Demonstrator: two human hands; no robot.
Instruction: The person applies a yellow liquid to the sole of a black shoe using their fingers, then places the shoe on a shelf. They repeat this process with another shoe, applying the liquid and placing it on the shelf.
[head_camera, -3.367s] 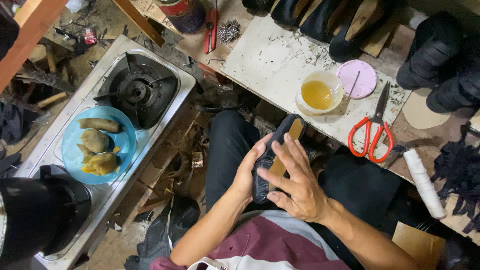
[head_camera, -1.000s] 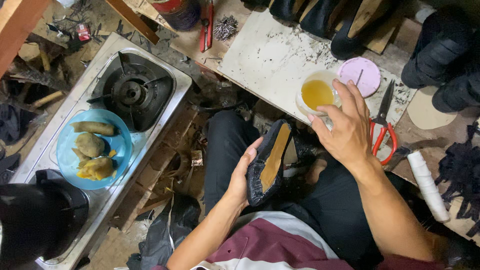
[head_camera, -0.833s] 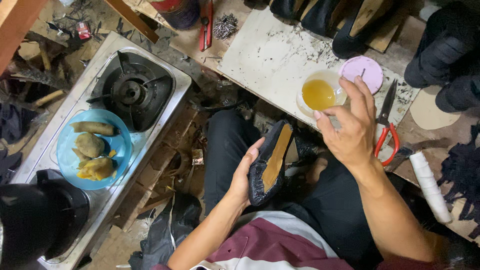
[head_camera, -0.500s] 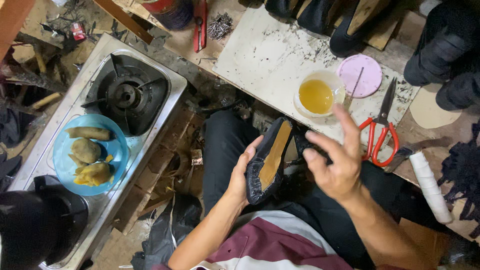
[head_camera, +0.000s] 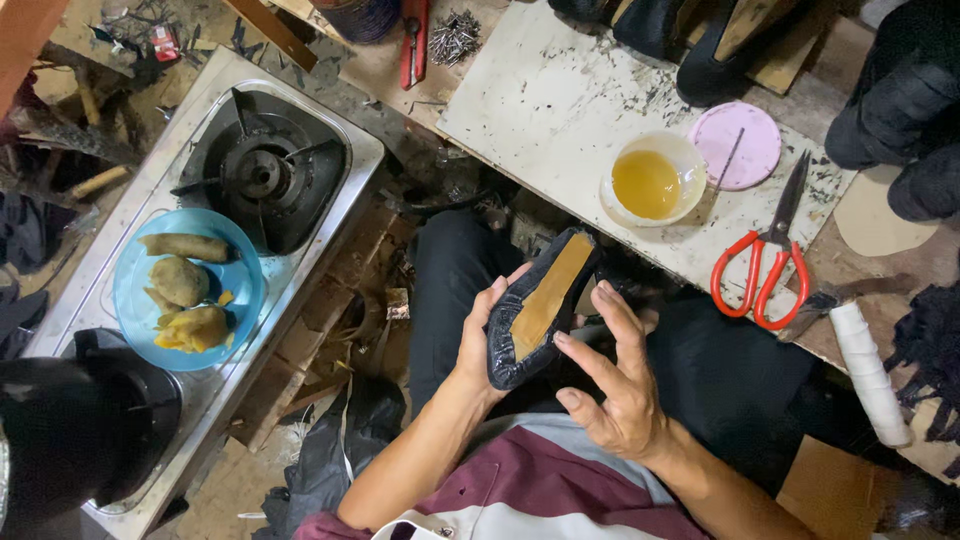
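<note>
The black shoe upper (head_camera: 540, 308), turned sole side up with a tan insole board showing along its middle, lies over the person's lap, cradled from the left by the left hand (head_camera: 478, 335), whose fingers wrap its edge and grip it firmly. The right hand (head_camera: 620, 385) is spread open beside it, fingertips close to or just touching the right edge of the shoe, holding nothing. By the look of it, the black material is already folded over the rim of the board at toe and sides, while the middle of the board is bare, so the bottom work seems only partly done and no outsole is on it. Just beyond the knees, on the scuffed white board (head_camera: 560, 100), stand a small tub of yellow glue (head_camera: 648, 183), its pink lid (head_camera: 738, 145) with a thin stick across it, and red-handled scissors (head_camera: 775, 262). A spool of white thread (head_camera: 868, 372) lies to the right. To the left sits a gas stove (head_camera: 262, 170) with a blue plate of food (head_camera: 188, 288). Farther off, more dark shoes (head_camera: 700, 40) line the bench.
</note>
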